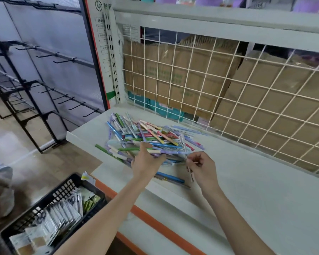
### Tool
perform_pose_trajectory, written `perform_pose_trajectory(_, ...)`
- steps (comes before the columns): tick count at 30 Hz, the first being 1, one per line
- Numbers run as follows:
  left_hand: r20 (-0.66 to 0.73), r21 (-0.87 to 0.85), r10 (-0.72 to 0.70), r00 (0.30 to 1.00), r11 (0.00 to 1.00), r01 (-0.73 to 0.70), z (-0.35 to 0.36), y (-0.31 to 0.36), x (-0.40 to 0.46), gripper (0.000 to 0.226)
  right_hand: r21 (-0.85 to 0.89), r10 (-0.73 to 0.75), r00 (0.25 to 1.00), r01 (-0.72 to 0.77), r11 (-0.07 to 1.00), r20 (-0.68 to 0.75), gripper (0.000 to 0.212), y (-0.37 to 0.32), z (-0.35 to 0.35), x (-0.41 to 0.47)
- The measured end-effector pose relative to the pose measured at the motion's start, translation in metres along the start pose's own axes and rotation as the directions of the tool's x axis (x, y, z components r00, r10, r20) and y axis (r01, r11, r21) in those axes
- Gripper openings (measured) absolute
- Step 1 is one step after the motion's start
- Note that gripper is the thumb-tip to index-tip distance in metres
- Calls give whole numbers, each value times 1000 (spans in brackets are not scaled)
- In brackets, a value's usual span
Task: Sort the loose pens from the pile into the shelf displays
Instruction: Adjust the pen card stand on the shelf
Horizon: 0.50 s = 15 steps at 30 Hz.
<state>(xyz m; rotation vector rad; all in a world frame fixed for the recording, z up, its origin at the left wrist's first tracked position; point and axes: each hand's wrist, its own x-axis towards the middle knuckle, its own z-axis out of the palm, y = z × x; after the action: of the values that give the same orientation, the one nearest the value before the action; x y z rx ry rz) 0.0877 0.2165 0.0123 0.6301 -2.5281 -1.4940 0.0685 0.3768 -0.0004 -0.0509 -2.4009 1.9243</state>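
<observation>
Nearest to the camera, at the lower left, a black plastic crate (66,188) stands on the floor and holds packaged goods in clear wrappers. Beside it runs the front edge of a pale grey shelf (247,190) with an orange strip along its base. Both forearms reach over this edge. The right hand (201,167) has its fingers curled, and the thumb and fingertips pinch a thin silver-grey pen (191,176) that points down toward the front edge. The left hand (147,161) lies on the near side of the pile of pens (147,138), its fingers curled around several pens there. A blue pen (170,177) lies alone on the shelf between the two wrists. The pile occupies the left part of the shelf, close to its left end, with pens in blue, green, purple, pink and yellow crossing one another. Behind the shelf stands a white wire grid (228,85), and flattened cardboard boxes (182,74) lean behind it. At the far left, black racks with hooks (44,85) stand against a wall.
</observation>
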Motion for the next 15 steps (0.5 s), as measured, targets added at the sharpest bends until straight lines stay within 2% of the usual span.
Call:
perform_pose_trajectory(3,10,-198,-14,1000,980,16,2,1,-2,42,13,-8,1000,8,1000,-13,27,-1,0,-2)
perform_pose_trajectory(6,75,-323,-42,996,944,64,4,7,-4,47,50,1,1000,0,999,-30,23,-7,0,-5)
perform_pose_trajectory(10,217,-433,-38,975,892,131,7,16,-14,51,85,-2,999,6,996,-50,19,-13,-2,-9)
perform_pose_trajectory(13,323,-508,26,946,848,150,10,23,-20,48,95,4,998,2,995,-56,16,-16,-6,-13)
perform_pose_trajectory(15,391,-490,80,917,861,134,13,25,-20,48,109,2,998,5,994,-63,17,-19,-9,-16)
